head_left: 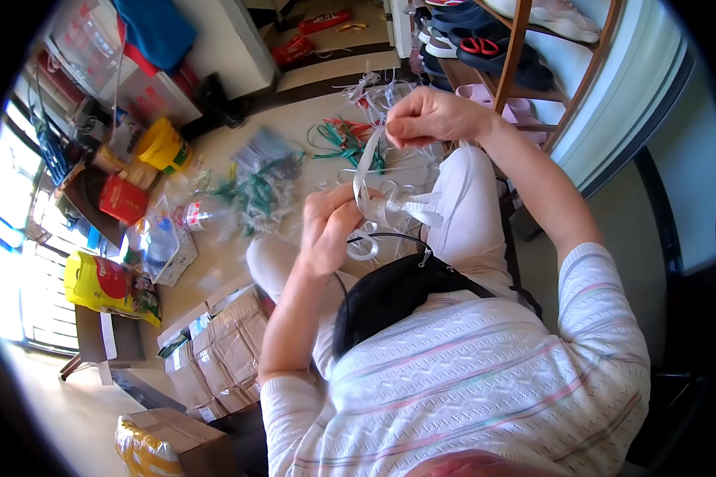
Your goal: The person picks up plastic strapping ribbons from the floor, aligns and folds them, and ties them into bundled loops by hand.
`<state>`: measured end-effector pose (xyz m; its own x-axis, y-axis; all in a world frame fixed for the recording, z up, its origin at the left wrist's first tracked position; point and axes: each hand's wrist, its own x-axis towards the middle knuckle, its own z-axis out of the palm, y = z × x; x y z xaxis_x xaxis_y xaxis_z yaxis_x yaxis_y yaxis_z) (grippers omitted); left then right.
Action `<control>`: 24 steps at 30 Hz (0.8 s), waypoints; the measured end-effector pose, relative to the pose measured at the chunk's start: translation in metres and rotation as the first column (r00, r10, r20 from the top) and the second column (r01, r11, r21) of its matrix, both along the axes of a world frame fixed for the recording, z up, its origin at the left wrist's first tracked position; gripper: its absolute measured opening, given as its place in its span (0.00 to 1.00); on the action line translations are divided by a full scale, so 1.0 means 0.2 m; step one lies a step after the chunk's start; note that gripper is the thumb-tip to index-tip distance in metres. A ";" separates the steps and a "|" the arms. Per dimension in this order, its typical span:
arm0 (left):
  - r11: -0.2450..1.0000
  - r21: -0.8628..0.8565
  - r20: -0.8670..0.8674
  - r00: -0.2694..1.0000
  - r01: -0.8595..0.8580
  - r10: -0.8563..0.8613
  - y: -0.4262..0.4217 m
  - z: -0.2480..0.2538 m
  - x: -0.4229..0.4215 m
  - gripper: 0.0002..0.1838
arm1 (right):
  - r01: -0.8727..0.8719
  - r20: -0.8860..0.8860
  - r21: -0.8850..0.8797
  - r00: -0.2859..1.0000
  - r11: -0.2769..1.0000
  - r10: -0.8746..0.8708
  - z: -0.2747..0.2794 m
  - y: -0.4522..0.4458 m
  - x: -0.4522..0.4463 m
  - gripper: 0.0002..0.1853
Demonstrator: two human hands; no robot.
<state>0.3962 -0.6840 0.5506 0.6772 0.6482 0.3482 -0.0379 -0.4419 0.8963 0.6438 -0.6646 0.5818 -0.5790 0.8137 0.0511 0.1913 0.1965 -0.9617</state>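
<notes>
A white plastic strap (363,168) runs in a curve between my two hands, above my lap. My left hand (330,226) is closed in a pinch on the strap's lower part, beside a gathered, partly see-through bundle of the same strap (394,208). Higher and to the right, my right hand (433,118) has its fingers curled shut round the strap's upper end. A loose white loop (363,246) hangs just below my left hand. Under my hands, more pale strips lie tangled on the floor. The fingertips of my right hand are partly hidden.
Green straps (346,145) and a clear plastic heap (266,171) lie on the floor ahead. A taped cardboard box (219,354) stands left of my leg. A yellow bucket (163,145) and red container (123,199) are farther left. A wooden shoe rack (511,60) rises at right.
</notes>
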 end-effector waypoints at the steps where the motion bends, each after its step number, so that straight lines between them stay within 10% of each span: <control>1: 0.998 -0.056 0.048 0.999 0.017 -0.014 -0.01 0.00 -0.01 0.15 | -0.024 -0.002 -0.048 1.000 0.999 0.024 -0.04 0.01 -0.02 0.16; 9: 0.842 0.073 0.319 0.812 -0.535 0.489 0.15 -0.01 -0.01 0.08 | -0.009 -0.047 -0.276 0.999 0.961 -0.004 -0.29 -0.01 -0.23 0.22; 15: 0.865 0.203 0.265 0.876 -0.459 0.403 0.27 -0.06 0.07 0.12 | -0.117 -0.353 -0.456 0.934 0.882 -0.058 -0.34 -0.02 -0.41 0.20; 20: 0.859 0.049 0.427 0.788 -0.510 0.443 0.37 -0.14 0.09 0.12 | -0.264 -0.630 -0.508 0.763 0.820 -0.144 -0.31 -0.10 -0.50 0.17; 24: 0.912 -0.154 0.520 0.754 -0.379 0.401 0.39 -0.14 0.11 0.09 | -0.062 -0.644 -0.476 0.704 0.877 -0.300 -0.39 -0.09 -0.62 0.16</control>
<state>0.4186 -0.6068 0.5221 0.0782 0.8348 0.5450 -0.3417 -0.4911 0.8013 0.5190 -0.6829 0.5045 -0.4219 0.9065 0.0160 -0.5578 -0.2456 -0.7928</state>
